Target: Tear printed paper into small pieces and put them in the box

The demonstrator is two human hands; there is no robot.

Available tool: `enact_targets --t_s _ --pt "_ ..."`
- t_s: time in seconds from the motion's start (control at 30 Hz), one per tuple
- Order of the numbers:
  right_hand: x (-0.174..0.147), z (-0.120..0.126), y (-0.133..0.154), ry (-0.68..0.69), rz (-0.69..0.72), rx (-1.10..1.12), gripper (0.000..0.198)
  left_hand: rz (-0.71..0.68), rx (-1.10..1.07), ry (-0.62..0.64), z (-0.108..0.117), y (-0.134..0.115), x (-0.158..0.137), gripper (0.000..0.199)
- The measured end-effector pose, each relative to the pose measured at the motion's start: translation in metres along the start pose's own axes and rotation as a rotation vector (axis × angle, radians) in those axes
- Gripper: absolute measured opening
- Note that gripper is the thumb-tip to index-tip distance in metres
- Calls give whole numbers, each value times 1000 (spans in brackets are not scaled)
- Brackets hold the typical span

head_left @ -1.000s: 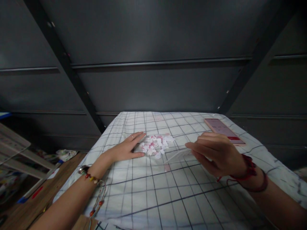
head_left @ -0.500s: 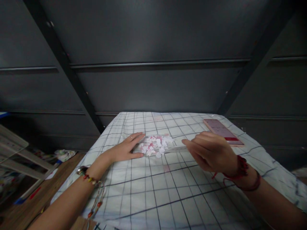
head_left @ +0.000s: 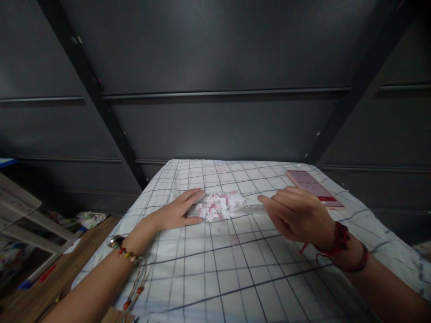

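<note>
Paper scraps (head_left: 218, 207), white and pink, lie in a loose heap mid-cloth, between your two hands. Your left hand (head_left: 182, 210) sits palm down at the heap's left end, thumb well apart from the fingers, fingertips at the scraps' edge; grips nothing visible. Can't tell if it presses on anything clear there. Ring on one finger, beaded bracelet (head_left: 127, 255) on that wrist, cords trailing onto the cloth.

Your right hand (head_left: 296, 213) is mostly closed, fingers curled, thumb and forefinger pinching the end of a clear strip (head_left: 252, 208), plastic by the look of it. Strip runs left to the heap's right side; whether it goes under or around the scraps, can't tell. Red bracelets (head_left: 341, 237) on your right wrist.

Phone (head_left: 315, 190), pink edge, screen lit, lies flat just beyond your right hand. Checked cloth (head_left: 202, 276), white with dark lines, is under everything; faint pink patch (head_left: 235, 240) nearer you than the heap. Dark panelled wall (head_left: 218, 128) behind.
</note>
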State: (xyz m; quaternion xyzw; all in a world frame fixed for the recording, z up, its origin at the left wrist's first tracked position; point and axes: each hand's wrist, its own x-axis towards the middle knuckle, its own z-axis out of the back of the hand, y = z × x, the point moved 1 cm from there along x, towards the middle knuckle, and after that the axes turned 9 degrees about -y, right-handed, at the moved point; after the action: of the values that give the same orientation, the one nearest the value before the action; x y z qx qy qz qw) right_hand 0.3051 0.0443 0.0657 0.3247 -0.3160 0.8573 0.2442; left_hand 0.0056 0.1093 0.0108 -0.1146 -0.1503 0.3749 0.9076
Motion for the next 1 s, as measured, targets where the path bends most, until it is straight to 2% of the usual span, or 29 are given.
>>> enact_targets --t_s 0.2,0.43,0.67,1.0 --pt "-3 0 1 -48 29 24 17 -18 -17 -26 1 -2 0 72" --pt "1 0 -2 47 -11 -82 19 -11 -15 -9 0 -2 1 71" --pt "2 0 3 -99 52 -1 18 -18 -3 -10 0 -1 0 72" --pt "6 -7 10 -49 59 -27 21 -12 -22 -23 0 0 1 71"
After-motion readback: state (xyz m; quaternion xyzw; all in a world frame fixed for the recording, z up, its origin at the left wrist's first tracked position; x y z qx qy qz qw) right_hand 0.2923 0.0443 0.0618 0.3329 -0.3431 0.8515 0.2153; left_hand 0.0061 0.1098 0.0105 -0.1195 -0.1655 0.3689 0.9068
